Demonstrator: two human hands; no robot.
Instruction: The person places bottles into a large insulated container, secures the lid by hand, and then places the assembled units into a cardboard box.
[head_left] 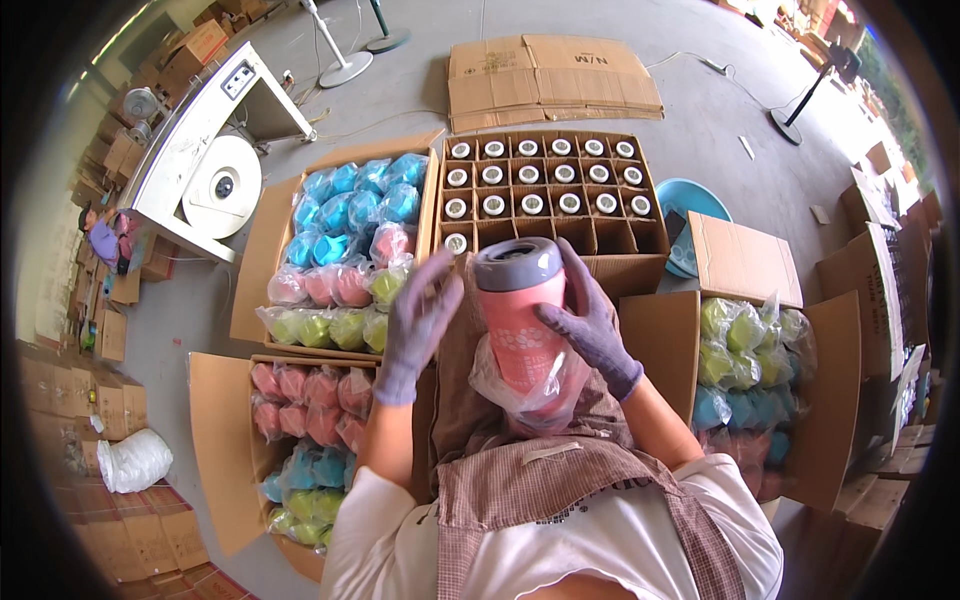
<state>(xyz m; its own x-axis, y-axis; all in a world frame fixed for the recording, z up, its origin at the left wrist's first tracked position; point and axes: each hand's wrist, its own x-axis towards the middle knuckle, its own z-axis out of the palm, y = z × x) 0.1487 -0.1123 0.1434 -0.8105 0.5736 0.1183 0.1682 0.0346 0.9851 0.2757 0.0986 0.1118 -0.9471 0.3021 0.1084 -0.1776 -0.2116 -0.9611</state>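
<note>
In front of my lap a pink tumbler (522, 335) stands slightly tilted, with a glossy dark grey cap-like end at the top. A clear plastic bag (555, 395) sits bunched around its lower part. My right hand (597, 335), in a purple-grey glove, is wrapped round the tumbler's right side, with the thumb across the front. To the left of the tumbler, my gloved left hand (420, 325) is raised and apart from it, fingers stretched out and holding nothing. Just beyond is a divided carton (630, 268) with round-topped items in many of its compartments; several compartments in the nearest row are unfilled.
Open cartons of bagged blue, pink and green pieces stand at my far left (262, 250), near left (222, 430) and right (825, 400). A blue basin (705, 198) sits beyond the right carton. Flattened cardboard (555, 80), a white machine (165, 150) and fan stands (345, 70) are farther off.
</note>
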